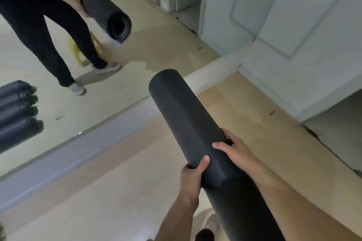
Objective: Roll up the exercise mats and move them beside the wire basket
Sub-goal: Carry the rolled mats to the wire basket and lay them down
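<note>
A large wall mirror (58, 103) stood on the pale wooden floor (117, 191). Pale grey panelled doors (293, 15) filled the far right corner; a yellow plastic stool (75, 53) showed reflected.

A pale tan floor (109, 191) meets a wall mirror (82, 88) above a grey baseboard (64, 160). White panelled doors (293, 25) stand to the right, under dim, even light.

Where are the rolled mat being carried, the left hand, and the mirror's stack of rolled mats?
rolled mat (182, 115), head view, upper side of roll.
left hand (193, 177), head view, back of hand.
stack of rolled mats (16, 111), head view, middle roll, mirror reflection.
</note>
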A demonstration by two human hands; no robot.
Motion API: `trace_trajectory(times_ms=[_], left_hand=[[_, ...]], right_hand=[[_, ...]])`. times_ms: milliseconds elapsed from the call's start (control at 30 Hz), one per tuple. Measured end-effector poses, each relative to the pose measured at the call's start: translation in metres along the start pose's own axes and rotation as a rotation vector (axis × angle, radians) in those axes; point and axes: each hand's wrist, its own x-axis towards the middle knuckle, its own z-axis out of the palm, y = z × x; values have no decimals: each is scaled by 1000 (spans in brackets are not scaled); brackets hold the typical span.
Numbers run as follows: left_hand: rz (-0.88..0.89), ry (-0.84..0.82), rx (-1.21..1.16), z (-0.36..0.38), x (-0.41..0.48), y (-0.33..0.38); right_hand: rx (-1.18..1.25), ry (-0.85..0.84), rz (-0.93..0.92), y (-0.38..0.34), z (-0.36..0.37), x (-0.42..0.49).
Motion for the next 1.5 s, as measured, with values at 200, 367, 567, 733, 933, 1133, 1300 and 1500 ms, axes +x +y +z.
trace_trajectory(times_ms=[200,367,567,733,933,1133,1300,1500], left_hand=[[-73,-21,59,173,70,15],[-140,-15,35,289,132,28],[-155,-14,44,411,255,40],[-201,36,40,497,403,39],[-199,145,62,561,593,-3],[-144,246,53,589,781,-82],[-88,285,79,598,921,-146],[-19,342,288,604,995,-178]], right_hand=[[-22,85,14,21,-174,56],[-50,141,97,27,-291,110],[-108,164,175,39,-415,226],[-156,144,212,76,-501,366],[-157,60,199,169,-566,546],[-180,10,221,285,-592,711],[-247,86,150,372,-596,823],[-645,73,117,436,-598,861]])
